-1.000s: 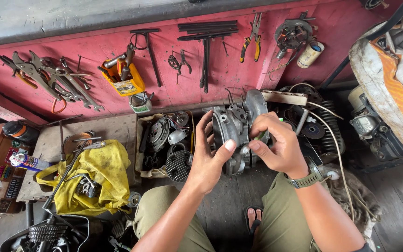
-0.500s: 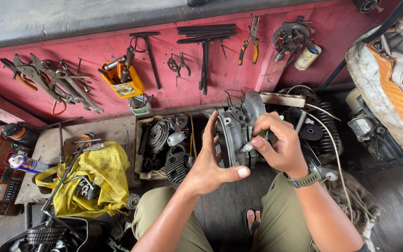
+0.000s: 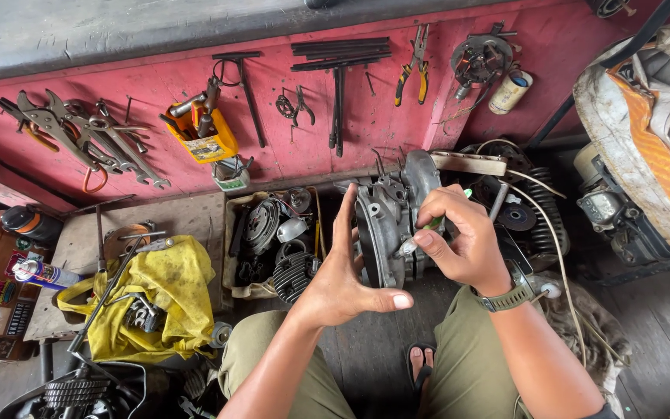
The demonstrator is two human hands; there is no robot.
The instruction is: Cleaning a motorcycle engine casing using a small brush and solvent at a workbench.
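A grey metal engine casing (image 3: 391, 221) stands on edge in front of me, between my knees and a red wall. My left hand (image 3: 344, 275) presses flat against its left face, fingers straight up and thumb stuck out to the right, steadying it. My right hand (image 3: 463, 244), with a green watch on the wrist, pinches a thin green-handled tool (image 3: 432, 225) whose tip touches the casing's right side.
Pliers, wrenches and bars hang on the red wall (image 3: 366, 101). A wooden box (image 3: 277, 237) of engine parts sits left of the casing. A yellow cloth (image 3: 153, 295) with tools lies further left. Coiled parts and cables (image 3: 533, 213) lie to the right.
My left hand has gone from gripping the casing to lying flat against its side. My right hand has shifted from holding the casing to working the green-handled tool at its right side.
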